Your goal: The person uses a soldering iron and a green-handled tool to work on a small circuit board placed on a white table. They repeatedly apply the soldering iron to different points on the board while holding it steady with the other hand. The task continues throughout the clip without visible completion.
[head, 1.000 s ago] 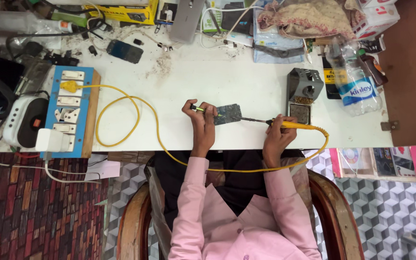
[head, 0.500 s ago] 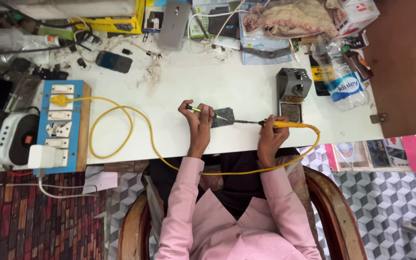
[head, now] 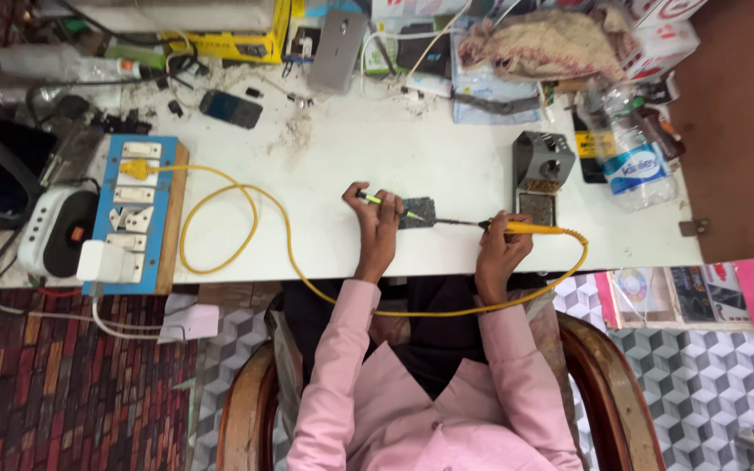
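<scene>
A soldering iron (head: 517,228) with a yellow handle lies almost level above the near edge of a white workbench (head: 351,157), its dark metal tip pointing left onto a small dark circuit board (head: 418,212). The right hand (head: 501,249) wraps its fingers closed around the yellow handle, wrist bent up from a pink sleeve, forearm rising from the person's lap to the bench edge. The left hand (head: 379,222) rests on the bench just left of the board, fingers curled and pinched around a thin green-yellow tool (head: 386,204) whose point reaches the board's left side; its forearm runs straight up from the lap too. The two hands sit near each other with the board between them.

A yellow cord (head: 246,218) leaves the iron's handle, loops below the bench edge across the person's lap, curls in a ring on the bench and ends at a blue socket board (head: 133,214) on the left. A grey metal stand (head: 541,161) stands just beyond the iron, and a clear plastic bottle (head: 632,161) lies further right. The person sits in a wooden chair (head: 604,366).
</scene>
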